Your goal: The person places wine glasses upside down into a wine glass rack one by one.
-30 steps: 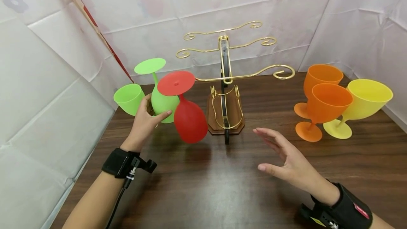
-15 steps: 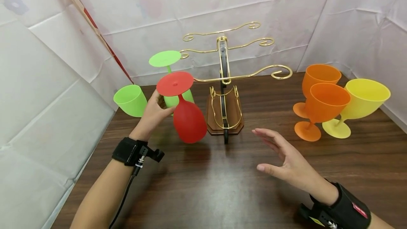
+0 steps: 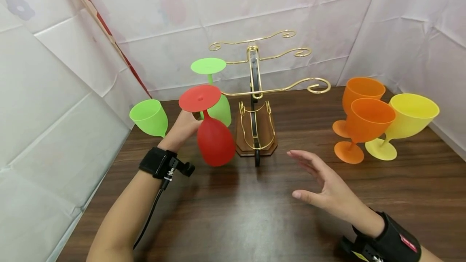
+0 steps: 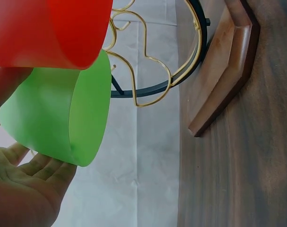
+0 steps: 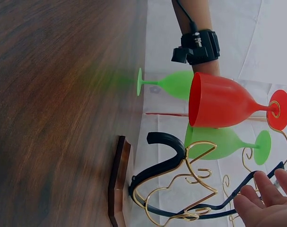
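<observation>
A screened-off work booth: floral-printed white sheeting (image 3: 145,3) hangs behind and beside the stemware rack (image 3: 257,93), wood-grain tabletop (image 3: 247,213) beneath.

Two green cups (image 3: 148,117), one red cup (image 3: 216,142), two orange cups (image 3: 372,121), one yellow cup (image 3: 415,113); one rack (image 3: 264,129), two hands (image 3: 329,193), two wristbands (image 3: 391,233).

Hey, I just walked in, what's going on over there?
A person's left hand grips an upside-down green goblet by its bowl, close to a gold-armed rack; whether it is on an arm is unclear. A red goblet hangs upside down from the rack's nearest arm. The right hand is open and holds nothing. Two orange goblets and a yellow goblet stand upright to the right, with a second green one upright to the left.
</observation>
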Motion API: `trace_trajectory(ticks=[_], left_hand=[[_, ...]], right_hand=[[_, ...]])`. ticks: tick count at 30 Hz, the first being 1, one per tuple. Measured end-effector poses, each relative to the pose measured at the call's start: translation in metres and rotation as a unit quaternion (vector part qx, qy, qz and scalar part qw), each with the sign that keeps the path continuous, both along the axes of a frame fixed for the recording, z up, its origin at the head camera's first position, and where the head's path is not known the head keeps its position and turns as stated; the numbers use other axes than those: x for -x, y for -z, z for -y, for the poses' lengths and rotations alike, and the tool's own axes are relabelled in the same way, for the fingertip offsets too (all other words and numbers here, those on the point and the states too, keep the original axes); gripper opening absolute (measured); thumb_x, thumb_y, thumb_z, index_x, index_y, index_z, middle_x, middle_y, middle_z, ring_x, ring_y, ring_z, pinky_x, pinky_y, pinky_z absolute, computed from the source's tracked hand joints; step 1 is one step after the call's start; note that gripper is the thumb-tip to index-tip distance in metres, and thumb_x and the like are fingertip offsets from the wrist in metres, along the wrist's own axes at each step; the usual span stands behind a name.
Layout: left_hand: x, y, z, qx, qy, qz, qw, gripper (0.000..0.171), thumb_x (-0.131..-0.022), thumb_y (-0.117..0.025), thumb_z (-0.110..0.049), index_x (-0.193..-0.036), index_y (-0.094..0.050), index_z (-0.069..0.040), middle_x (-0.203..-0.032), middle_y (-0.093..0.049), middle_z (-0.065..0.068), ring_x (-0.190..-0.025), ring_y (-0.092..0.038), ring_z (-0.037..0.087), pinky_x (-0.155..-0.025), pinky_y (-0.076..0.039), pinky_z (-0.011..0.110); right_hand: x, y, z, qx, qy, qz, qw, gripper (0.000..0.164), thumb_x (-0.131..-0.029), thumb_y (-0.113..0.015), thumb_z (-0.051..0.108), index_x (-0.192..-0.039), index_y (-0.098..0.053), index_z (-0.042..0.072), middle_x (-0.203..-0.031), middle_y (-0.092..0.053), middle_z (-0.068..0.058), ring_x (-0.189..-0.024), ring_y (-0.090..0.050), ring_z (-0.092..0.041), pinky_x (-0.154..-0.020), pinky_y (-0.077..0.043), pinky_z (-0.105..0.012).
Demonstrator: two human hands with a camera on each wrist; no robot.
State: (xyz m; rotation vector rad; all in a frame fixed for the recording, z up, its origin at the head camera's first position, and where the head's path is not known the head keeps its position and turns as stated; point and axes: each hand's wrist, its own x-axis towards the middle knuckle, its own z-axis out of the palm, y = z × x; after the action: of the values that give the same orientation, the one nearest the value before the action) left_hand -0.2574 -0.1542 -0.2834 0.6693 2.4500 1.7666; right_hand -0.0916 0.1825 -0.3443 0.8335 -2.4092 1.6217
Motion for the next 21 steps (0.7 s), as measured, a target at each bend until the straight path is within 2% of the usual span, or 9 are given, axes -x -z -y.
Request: trace_trajectory(ticks=[4, 11, 14, 18, 21], left_hand=[[0.005, -0.001, -0.003, 0.009, -0.005, 0.003, 0.9999, 0.041, -0.084, -0.068, -0.011, -0.122, -0.052, -0.007, -0.117, -0.054, 0.008, -0.109, -0.046, 0.021, -0.094, -0.039, 0.041], [0.030, 0.011, -0.007, 0.014, -0.007, 0.031, 0.9994, 0.041, -0.081, -0.075, -0.026, -0.116, -0.058, -0.014, -0.101, -0.059, 0.006, -0.102, -0.052, 0.021, -0.085, -0.046, 0.039], [0.036, 0.015, -0.007, 0.010, -0.010, 0.043, 0.9990, 0.040, -0.080, -0.076, -0.028, -0.113, -0.059, -0.015, -0.095, -0.060, 0.005, -0.099, -0.053, 0.022, -0.085, -0.045, 0.040], [0.039, 0.017, -0.007, 0.010, -0.015, 0.065, 0.9977, 0.040, -0.079, -0.076, -0.034, -0.110, -0.060, -0.015, -0.089, -0.061, 0.006, -0.095, -0.056, 0.023, -0.086, -0.045, 0.040], [0.042, 0.018, -0.007, 0.015, -0.024, 0.076, 0.9967, 0.043, -0.077, -0.077, -0.036, -0.111, -0.060, -0.015, -0.092, -0.061, 0.006, -0.098, -0.056, 0.023, -0.088, -0.045, 0.041]], right_hand=[[0.000, 0.001, 0.000, 0.001, 0.000, 0.001, 1.000, 0.077, -0.078, -0.073, -0.001, -0.142, -0.034, 0.017, -0.143, -0.041, -0.007, -0.131, -0.037, -0.004, -0.104, -0.030, -0.011], [0.000, 0.001, 0.001, 0.007, -0.002, 0.003, 1.000, 0.077, -0.078, -0.073, -0.002, -0.142, -0.035, 0.016, -0.143, -0.041, -0.004, -0.132, -0.036, -0.004, -0.104, -0.030, -0.012], [0.000, 0.001, 0.002, 0.010, -0.005, 0.003, 1.000, 0.077, -0.078, -0.073, -0.002, -0.142, -0.035, 0.015, -0.143, -0.041, -0.005, -0.132, -0.036, -0.004, -0.105, -0.030, -0.012], [0.000, 0.001, 0.002, 0.009, -0.005, 0.004, 1.000, 0.076, -0.078, -0.073, -0.002, -0.142, -0.035, 0.016, -0.143, -0.041, -0.006, -0.132, -0.036, -0.003, -0.104, -0.030, -0.012], [0.000, 0.002, 0.002, 0.008, -0.003, 0.003, 1.000, 0.076, -0.078, -0.072, -0.003, -0.142, -0.035, 0.016, -0.142, -0.042, -0.006, -0.131, -0.036, -0.003, -0.104, -0.030, -0.011]])
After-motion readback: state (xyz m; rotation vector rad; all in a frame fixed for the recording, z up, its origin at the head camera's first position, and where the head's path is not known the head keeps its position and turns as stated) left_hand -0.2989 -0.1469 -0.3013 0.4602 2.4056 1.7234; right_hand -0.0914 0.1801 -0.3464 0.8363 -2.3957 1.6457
